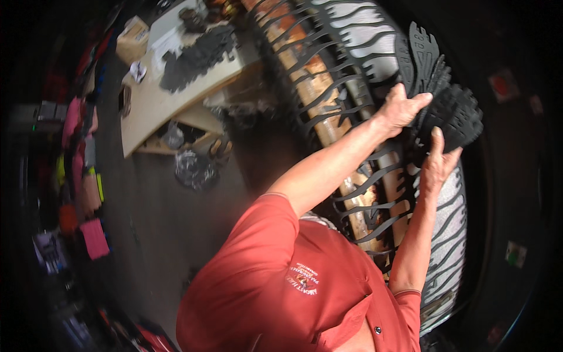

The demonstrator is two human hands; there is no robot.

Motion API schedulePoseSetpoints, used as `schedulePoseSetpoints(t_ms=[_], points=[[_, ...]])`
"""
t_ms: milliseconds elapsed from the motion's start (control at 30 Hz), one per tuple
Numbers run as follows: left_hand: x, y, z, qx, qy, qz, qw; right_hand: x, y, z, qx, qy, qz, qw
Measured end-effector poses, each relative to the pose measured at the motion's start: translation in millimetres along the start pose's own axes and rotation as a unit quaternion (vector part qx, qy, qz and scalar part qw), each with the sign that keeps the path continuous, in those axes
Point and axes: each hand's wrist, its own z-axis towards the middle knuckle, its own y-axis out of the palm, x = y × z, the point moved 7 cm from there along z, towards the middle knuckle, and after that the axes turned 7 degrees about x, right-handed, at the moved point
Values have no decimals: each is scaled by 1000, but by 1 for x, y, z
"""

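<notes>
My left hand is closed round a fanned bunch of black shoe soles, whose upper ends spread out above it. Close beside it, my right hand grips a thick stack of black soles from below, thumb pressed against the near side. The two bunches touch or overlap between the hands; where one stops cannot be made out. Under both forearms lies a long black rubber sheet with sole-shaped cutouts, only wavy strips left between them.
A pale table at upper left bears a heap of dark soles and a cardboard box. A dark plastic bag sits on the floor below it. Worn wooden beams run beneath the rubber sheet. Coloured pieces line the far left.
</notes>
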Motion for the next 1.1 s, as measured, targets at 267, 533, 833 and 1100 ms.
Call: schedulePoseSetpoints(t_ms=[267,533,833,1100], points=[[-20,-12,-43,134,191,261,937,-13,-14,-7,27,-3,-58,998],[-9,-2,-84,15,96,-18,995,-13,24,-39,-98,-228,-315,916],[12,-13,-91,-3,132,108,985,-23,37,-49,-222,-151,-315,910],[22,-69,-71,56,-63,-120,989,-62,94,-90,-266,-178,-342,883]])
